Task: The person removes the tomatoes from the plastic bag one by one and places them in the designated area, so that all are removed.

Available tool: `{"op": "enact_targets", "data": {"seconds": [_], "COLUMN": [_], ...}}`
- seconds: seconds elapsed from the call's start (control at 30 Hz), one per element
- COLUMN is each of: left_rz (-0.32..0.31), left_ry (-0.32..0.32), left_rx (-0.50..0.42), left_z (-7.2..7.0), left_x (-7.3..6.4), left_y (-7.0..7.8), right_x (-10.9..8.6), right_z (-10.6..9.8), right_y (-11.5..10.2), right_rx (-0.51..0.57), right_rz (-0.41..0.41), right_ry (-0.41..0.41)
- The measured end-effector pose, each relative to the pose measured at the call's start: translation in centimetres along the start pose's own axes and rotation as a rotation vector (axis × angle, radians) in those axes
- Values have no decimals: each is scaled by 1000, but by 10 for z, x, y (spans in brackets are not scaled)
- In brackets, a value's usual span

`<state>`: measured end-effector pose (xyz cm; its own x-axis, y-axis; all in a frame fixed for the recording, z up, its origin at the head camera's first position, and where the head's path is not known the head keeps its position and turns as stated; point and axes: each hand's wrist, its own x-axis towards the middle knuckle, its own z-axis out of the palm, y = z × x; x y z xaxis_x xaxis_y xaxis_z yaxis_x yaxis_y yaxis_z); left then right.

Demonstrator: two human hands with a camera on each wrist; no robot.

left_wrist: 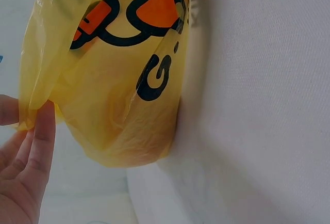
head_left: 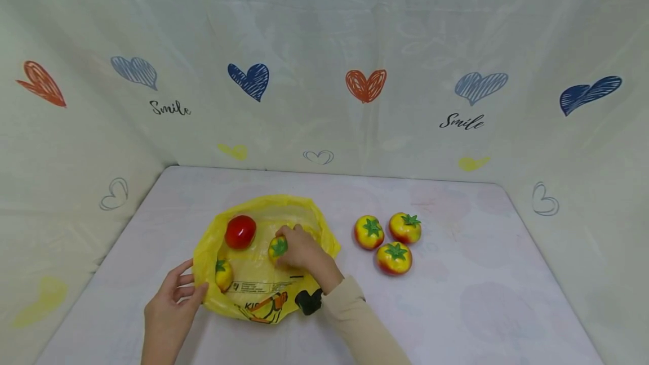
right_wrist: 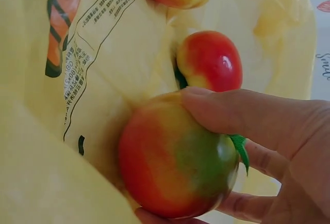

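Note:
A yellow plastic bag (head_left: 205,246) lies with its mouth spread wide. At its left edge my left hand (head_left: 174,297) pinches the thin plastic between thumb and fingers, as the left wrist view also shows. Inside the bag, my right hand (head_left: 301,249) grips a yellow-and-red tomato (right_wrist: 170,157) with green leaves on top; thumb and fingers wrap its sides. Two more tomatoes are in the bag: one shows its red side (head_left: 240,232), and a yellow one (head_left: 223,276) sits by the left wall, partly covered by the rim.
Three tomatoes stand grouped on the white table (head_left: 456,297) right of the bag: a left one (head_left: 369,232), a back right one (head_left: 405,228) and a front one (head_left: 394,258). A small black object (head_left: 309,301) is at my right wrist. A heart-printed curtain (head_left: 314,32) surrounds the table.

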<state>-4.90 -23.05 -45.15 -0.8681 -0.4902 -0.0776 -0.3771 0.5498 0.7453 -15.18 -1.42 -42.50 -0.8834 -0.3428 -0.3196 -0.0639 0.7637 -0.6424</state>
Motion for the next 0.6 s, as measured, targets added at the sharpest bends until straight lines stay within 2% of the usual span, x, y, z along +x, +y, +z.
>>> {"op": "enact_targets", "data": {"seconds": [0.17,0.43,0.6], "left_rz": [20,-16,-21], "left_ry": [-6,-3,17], "left_rx": [30,-3,4], "left_z": [0,-10,-6], "left_x": [1,-9,-6], "left_y": [-4,17,9], "right_x": [-6,-15,-20], "right_z": [0,2,5], "right_y": [1,4,6], "right_rx": [-1,-7,-10], "right_rz": [-28,-66,-62], "right_ry": [-40,-78,-75]}}
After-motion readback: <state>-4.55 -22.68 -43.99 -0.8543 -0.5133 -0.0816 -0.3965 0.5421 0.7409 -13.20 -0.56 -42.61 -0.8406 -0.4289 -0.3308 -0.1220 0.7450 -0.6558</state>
